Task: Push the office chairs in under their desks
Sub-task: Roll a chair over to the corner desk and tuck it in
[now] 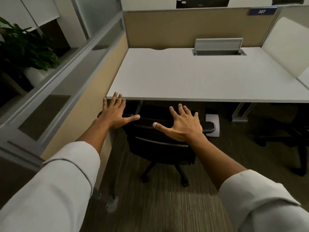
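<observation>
A black mesh office chair (160,144) stands at the front edge of a white desk (192,76), its seat and arms tucked beneath the top and its backrest facing me. My left hand (115,113) hovers with fingers spread over the chair's left top corner, fingertips near the desk's front left corner. My right hand (184,124) is spread flat over the right part of the backrest's top edge. Neither hand grips anything. A second dark chair (291,141) stands under the neighbouring desk on the right, partly cut off by the frame.
A beige partition (80,101) with glass panels runs along the left of the desk. A cable tray flap (219,46) is raised at the desk's back. A potted plant (25,46) sits far left. A pale footrest (213,124) lies beneath the desk. Carpeted floor lies behind the chair.
</observation>
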